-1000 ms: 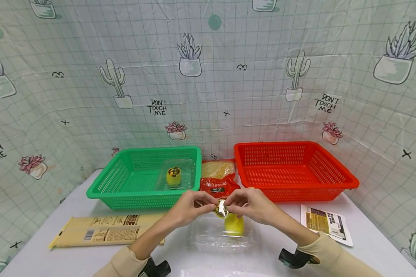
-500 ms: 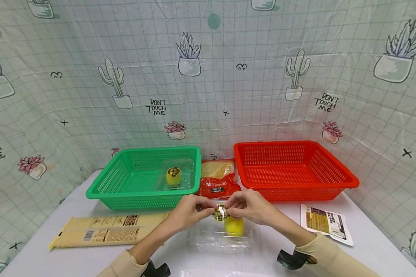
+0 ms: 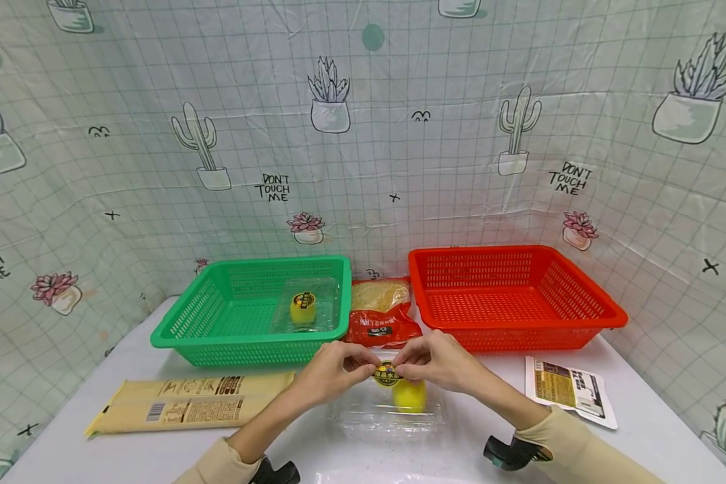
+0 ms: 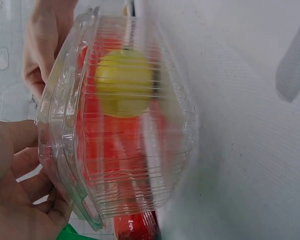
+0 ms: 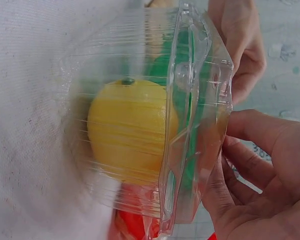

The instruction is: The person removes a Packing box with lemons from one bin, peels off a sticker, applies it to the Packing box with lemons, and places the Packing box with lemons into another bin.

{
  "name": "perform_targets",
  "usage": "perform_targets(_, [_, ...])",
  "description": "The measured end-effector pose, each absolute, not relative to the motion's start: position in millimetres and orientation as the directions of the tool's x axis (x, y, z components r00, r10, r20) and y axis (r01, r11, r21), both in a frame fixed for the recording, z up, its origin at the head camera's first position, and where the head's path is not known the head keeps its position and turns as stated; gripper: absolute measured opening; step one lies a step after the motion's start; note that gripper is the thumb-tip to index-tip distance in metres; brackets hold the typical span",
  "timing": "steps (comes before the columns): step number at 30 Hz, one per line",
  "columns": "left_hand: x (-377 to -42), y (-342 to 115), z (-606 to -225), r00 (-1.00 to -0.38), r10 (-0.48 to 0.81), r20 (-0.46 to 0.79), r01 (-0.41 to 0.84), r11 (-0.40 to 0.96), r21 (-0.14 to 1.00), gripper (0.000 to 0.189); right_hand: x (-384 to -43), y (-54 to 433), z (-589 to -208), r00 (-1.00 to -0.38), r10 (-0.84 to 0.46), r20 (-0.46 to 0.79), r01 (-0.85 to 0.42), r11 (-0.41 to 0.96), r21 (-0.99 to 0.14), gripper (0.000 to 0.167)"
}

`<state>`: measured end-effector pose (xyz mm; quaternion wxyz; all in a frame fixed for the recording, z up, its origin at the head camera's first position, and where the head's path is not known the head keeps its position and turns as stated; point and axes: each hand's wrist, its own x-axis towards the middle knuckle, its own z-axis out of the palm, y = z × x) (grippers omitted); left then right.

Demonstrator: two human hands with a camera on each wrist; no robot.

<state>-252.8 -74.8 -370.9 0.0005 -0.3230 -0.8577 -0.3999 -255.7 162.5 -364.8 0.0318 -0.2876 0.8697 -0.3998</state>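
Observation:
A clear plastic clamshell box (image 3: 387,425) rests on the white table in front of me, lid down, with one round yellow fruit (image 3: 409,396) inside. Over its lid lies a round black-and-yellow sticker (image 3: 386,374), facing up. My left hand (image 3: 331,370) pinches the sticker's left edge between thumb and forefinger. At the opposite edge, my right hand (image 3: 438,361) pinches it the same way. In the right wrist view the fruit (image 5: 132,131) shows a green stem spot through the ribbed wall, and the fingers are right at the lid.
A green basket (image 3: 242,353) at back left holds a similar box with a stickered lid (image 3: 323,292). The red basket (image 3: 514,339) stands at back right, a red food packet (image 3: 381,326) between them. A beige noodle packet (image 3: 175,407) lies left, a white pouch (image 3: 571,390) right.
Both hands have lowered the sticker slightly toward the lid. It was tilted and glaring before; now it lies flatter and its print is readable. The box and fruit have stayed put.

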Motion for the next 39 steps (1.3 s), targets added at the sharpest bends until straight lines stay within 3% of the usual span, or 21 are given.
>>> perform_targets(39, [-253.6, -73.3, -370.4, -0.803, 0.543, 0.248, 0.55, 0.513, 0.659, 0.012, -259.2, 157.9, -363.3, -0.834, -0.53, 0.155, -0.47, 0.533, -0.704, 0.011])
